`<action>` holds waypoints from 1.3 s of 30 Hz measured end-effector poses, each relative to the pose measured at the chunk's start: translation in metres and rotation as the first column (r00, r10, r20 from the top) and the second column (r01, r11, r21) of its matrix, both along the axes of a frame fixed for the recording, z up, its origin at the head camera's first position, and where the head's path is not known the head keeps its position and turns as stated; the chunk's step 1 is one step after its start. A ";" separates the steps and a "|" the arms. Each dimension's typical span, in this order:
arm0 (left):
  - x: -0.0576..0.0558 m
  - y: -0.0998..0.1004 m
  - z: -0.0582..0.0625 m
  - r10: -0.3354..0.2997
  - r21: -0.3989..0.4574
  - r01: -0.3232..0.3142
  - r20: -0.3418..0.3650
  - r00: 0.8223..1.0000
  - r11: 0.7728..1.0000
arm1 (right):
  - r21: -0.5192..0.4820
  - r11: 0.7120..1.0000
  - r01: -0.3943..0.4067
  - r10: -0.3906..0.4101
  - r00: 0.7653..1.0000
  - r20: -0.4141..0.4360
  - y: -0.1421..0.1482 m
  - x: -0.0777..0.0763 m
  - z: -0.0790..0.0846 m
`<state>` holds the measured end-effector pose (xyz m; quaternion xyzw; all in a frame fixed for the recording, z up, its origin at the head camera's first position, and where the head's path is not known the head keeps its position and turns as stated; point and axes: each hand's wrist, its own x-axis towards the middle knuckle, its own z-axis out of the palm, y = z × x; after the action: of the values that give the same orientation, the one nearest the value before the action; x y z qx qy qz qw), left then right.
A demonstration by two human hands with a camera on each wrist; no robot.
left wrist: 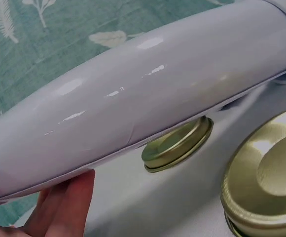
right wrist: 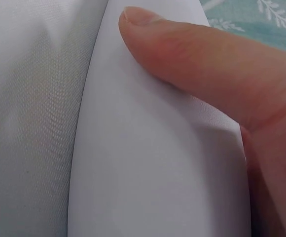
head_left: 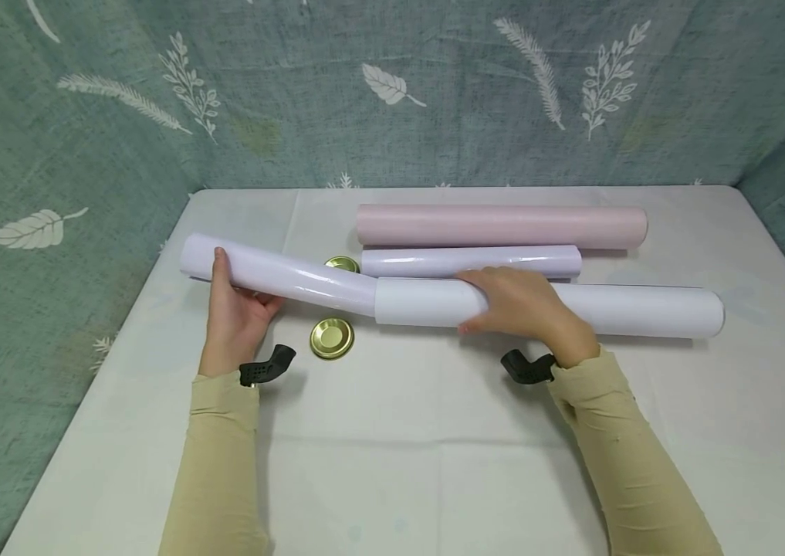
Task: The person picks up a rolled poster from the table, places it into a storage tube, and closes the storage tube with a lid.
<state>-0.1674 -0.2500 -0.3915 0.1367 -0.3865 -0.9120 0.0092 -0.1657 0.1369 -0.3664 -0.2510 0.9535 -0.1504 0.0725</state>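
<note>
My left hand point(head_left: 239, 320) holds a glossy pale lilac roll point(head_left: 295, 279) near its far left end, thumb over the front and fingers beneath. This roll slants down to the right, and its right end sits inside the mouth of a white tube point(head_left: 642, 310). Around the left half of the tube, my right hand point(head_left: 520, 305) grips from above. In the right wrist view the thumb point(right wrist: 182, 54) lies across the tube's white surface point(right wrist: 148, 158). Fingers of the left hand point(left wrist: 66, 207) show under the lilac roll point(left wrist: 133, 98) in the left wrist view.
Behind the tube lie a second, shorter lilac roll point(head_left: 468, 260) and a thick pink roll point(head_left: 503, 226). One gold lid point(head_left: 332, 338) lies in front of the held roll; another gold lid point(head_left: 343, 264) is partly hidden behind it. Patterned green cloth point(head_left: 392, 131) hangs behind the white-covered table point(head_left: 392, 479).
</note>
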 end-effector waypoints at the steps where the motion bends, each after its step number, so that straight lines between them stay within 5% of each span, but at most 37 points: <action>1: 0.000 0.000 0.000 0.010 -0.019 -0.010 0.002 1.000 1.000 | 0.003 1.000 -0.002 0.002 1.000 0.000 0.000 0.000 0.000; 18: 0.001 -0.002 -0.005 0.108 -0.097 -0.112 -0.047 0.993 0.989 | 0.016 1.000 0.009 -0.009 1.000 0.001 0.001 0.001 0.002; 30: -0.002 0.001 -0.003 0.057 -0.080 -0.056 0.014 0.998 0.995 | 0.008 1.000 0.002 -0.002 1.000 0.014 0.000 0.000 0.002; 39: 0.000 0.003 0.001 0.035 -0.196 -0.026 0.045 0.998 0.980 | 0.013 1.000 0.001 -0.001 1.000 0.011 0.001 0.000 0.002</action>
<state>-0.1669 -0.2475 -0.3904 0.1630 -0.4720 -0.8660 0.0274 -0.1658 0.1378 -0.3645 -0.2490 0.9542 -0.1456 0.0792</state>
